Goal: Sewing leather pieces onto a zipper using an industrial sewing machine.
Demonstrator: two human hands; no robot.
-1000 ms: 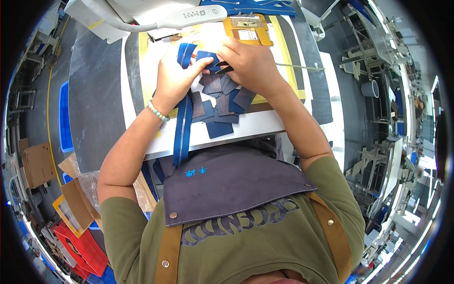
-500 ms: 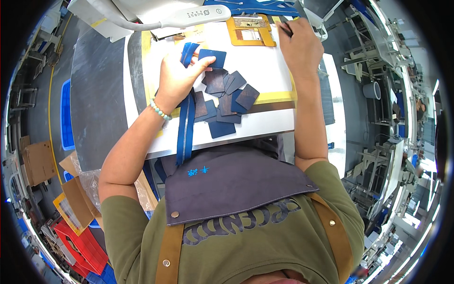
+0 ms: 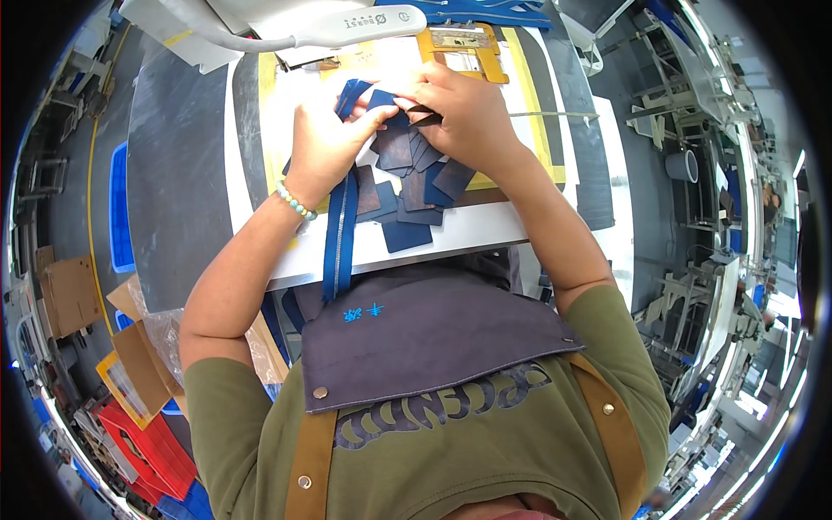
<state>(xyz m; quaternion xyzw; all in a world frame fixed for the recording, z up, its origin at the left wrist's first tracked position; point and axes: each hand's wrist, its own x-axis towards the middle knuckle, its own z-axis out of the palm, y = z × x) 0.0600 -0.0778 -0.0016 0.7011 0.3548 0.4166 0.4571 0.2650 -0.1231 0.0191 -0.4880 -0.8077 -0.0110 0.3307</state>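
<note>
My left hand grips a blue zipper with silver teeth; its lower length hangs over the table's front edge. Between thumb and fingers that hand also pinches a blue square patch. My right hand is beside the patch, fingers bent in around a small dark thing whose kind I cannot make out. Both hands' fingertips are close together, and the right hand partly covers the patch. Just below them lies a loose pile of dark blue and brownish square patches, overlapping one another.
A yellow frame-like jig lies at the back, with more blue zippers behind it. A white machine arm reaches over the far left. A thin rod shows right of my right hand. A blue bin stands beyond the table's left side.
My right hand has moved left and nearer from beside the yellow jig to my left hand, with the dark thing in its fingers. My left hand has hardly moved.
</note>
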